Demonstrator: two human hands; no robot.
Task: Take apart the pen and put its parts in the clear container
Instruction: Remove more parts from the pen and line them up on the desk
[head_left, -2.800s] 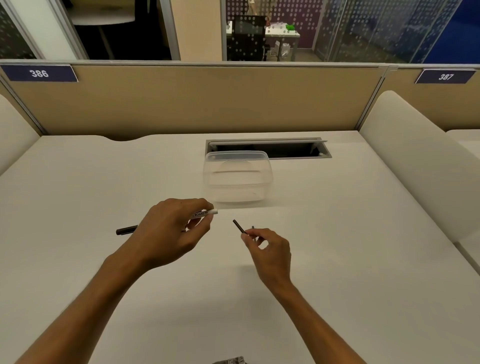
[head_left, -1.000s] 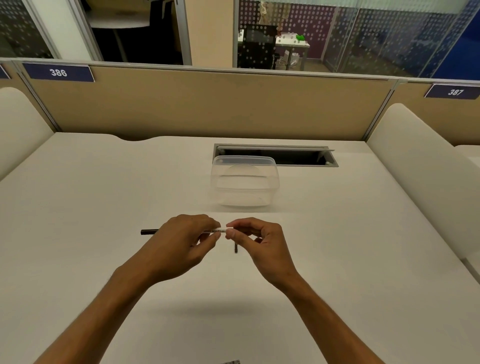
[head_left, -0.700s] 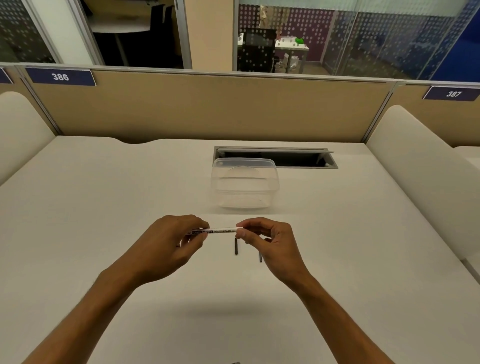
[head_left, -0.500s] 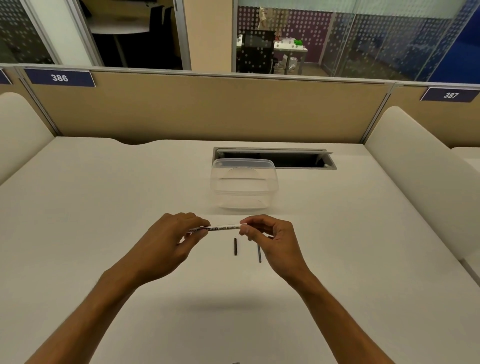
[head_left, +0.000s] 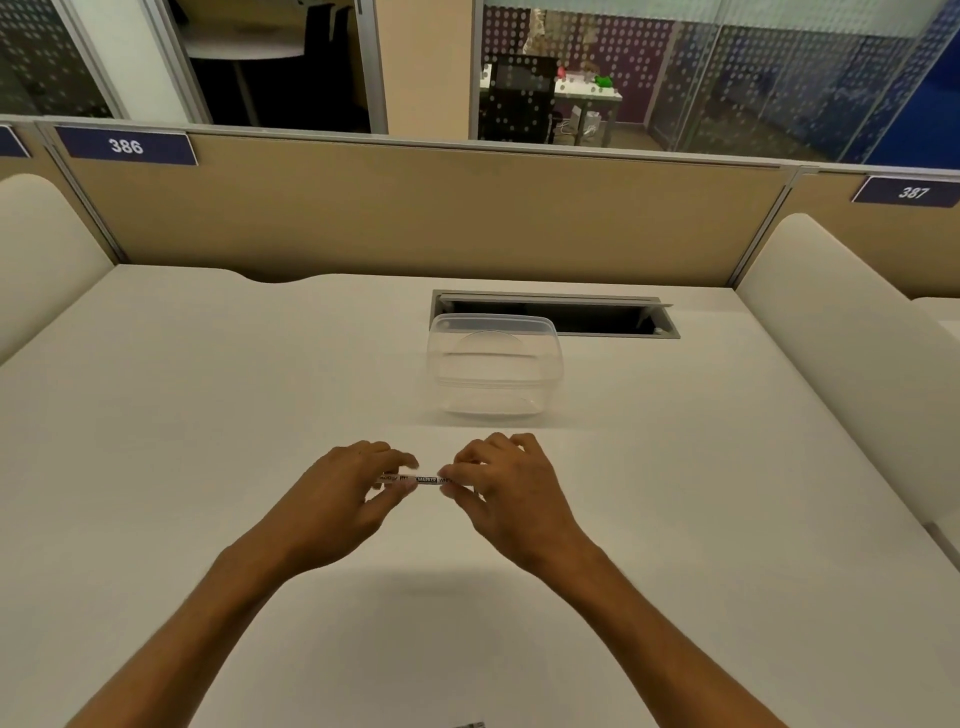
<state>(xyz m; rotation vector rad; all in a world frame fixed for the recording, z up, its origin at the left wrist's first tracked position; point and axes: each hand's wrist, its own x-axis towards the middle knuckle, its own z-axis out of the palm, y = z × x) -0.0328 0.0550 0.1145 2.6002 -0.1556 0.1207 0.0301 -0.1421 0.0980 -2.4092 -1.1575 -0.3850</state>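
I hold a thin white pen barrel (head_left: 420, 479) with black lettering level between both hands, just above the white desk. My left hand (head_left: 343, 499) pinches its left end, and my right hand (head_left: 506, 493) pinches its right end. Only the short middle stretch of the barrel shows between my fingertips. The clear container (head_left: 494, 364) stands open on the desk a little beyond my hands, and nothing shows inside it. The small dark pen parts that lay on the desk are hidden under my hands.
A cable slot (head_left: 556, 314) with a raised flap lies just behind the container. A tan partition (head_left: 415, 218) closes the far edge of the desk. Padded cream dividers (head_left: 852, 343) stand at the right and left sides.
My hands have come closer together along the barrel, so less of it shows. The two small dark parts seen on the desk half a second ago are now covered by my hands.
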